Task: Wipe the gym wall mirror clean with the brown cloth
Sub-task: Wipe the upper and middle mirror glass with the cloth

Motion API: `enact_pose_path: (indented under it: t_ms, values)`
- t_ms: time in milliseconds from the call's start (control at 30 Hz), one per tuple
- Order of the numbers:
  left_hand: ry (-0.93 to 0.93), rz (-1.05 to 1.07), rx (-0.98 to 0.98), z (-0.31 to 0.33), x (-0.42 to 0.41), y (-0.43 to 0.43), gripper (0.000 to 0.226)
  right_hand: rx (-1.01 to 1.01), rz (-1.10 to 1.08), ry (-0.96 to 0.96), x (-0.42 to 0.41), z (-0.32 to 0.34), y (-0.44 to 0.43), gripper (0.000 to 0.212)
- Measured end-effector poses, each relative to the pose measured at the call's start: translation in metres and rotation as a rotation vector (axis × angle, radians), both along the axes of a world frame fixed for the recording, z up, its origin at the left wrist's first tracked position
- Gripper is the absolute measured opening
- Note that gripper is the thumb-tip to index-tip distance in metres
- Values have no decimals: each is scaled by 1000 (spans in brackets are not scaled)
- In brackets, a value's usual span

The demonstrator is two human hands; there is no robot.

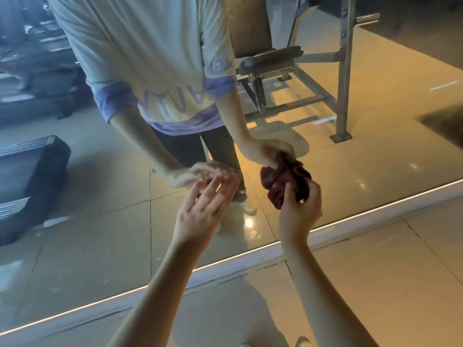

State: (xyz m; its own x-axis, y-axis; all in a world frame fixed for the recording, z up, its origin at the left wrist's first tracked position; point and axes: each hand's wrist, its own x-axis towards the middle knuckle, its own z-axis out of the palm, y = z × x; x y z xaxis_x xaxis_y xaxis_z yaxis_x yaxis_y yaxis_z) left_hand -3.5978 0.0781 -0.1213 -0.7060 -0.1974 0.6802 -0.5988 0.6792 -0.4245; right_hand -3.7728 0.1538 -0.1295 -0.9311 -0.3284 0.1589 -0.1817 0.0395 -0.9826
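Mirror [87, 234] glass fills most of the view, running from far left of the left hand to well past the right one, and it carries the person's reflection in a pale T-shirt with purple trim. A reflected treadmill [30, 176] shows dark in the glass, well to the left of the left hand.

The left hand [200, 216] reaches forward, back of the hand up, with its fingers straight and slightly spread. It holds nothing. The fingertips [220, 179] meet their own reflection, so they are at the glass or just short of it; which one I cannot tell.

Just to the right of that hand is the brown cloth [288, 186]. It is dark reddish brown and bunched into a crumpled wad with deep folds. It sits against the mirror, where it merges with its reflection.

The right hand [299, 214] grips the cloth from below, fingers and thumb curled round the wad, wrist raised and forearm angled up from the lower right.

A pale strip [250, 259] along the mirror's bottom edge runs diagonally beneath both forearms, with tiled floor [400, 284] on the near side. A weight bench [288, 68] is reflected above the right hand.
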Motion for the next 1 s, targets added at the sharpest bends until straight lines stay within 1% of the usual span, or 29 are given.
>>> enact_pose_path:
  t_ms: [100,133,167,200,267,300,333,367,467,500,533,567,667,700,733,767,800,867,900,933,1000]
  values:
    - [-2,17,-20,-1,6,0,53,-26,210,316,15,-3,6,20]
    - [-4,17,-18,-2,6,0,55,-32,227,369,10,-6,7,20]
    - [-7,18,-16,-1,7,-1,56,-37,197,351,1,-8,6,21]
    - [-12,18,-11,-1,7,-1,57,-42,129,248,-7,-7,4,22]
    - [-23,17,9,-1,8,-1,56,-30,-13,-35,-12,-3,0,25]
    - [-23,16,13,-2,8,-2,54,-14,-51,-94,-8,-2,-3,25]
    - [-19,15,14,-2,7,-1,51,-13,-54,-81,0,-1,-4,25]
    - [-14,14,12,-2,7,-1,48,-26,-13,-25,11,1,-4,24]
    - [-2,16,-13,-3,5,-1,43,-52,231,291,31,-3,4,20]
    - [-3,20,-19,-3,5,-1,43,-64,264,345,28,-4,6,20]
    - [-5,23,-22,-3,5,-1,43,-72,249,340,22,-7,5,20]
    - [-9,22,-24,-2,6,-1,43,-72,197,264,14,-9,4,21]
    - [-12,11,-14,2,10,0,47,-1,25,-174,2,-16,-2,26]
    - [14,15,8,4,13,2,52,33,2,-242,6,-17,-3,27]
    - [58,31,37,6,17,4,59,50,8,-238,12,-16,-4,26]
    - [109,56,55,9,20,6,63,51,44,-176,19,-13,-3,25]
    - [147,79,60,11,23,7,65,51,100,-66,26,-11,-1,23]
    - [159,98,48,13,28,7,64,57,209,134,31,-10,5,23]
    - [150,95,40,12,29,7,62,60,231,156,29,-11,6,24]
    - [142,91,39,11,29,6,60,63,225,129,26,-12,6,27]
    - [137,85,56,10,28,5,56,77,146,-46,24,-14,4,31]
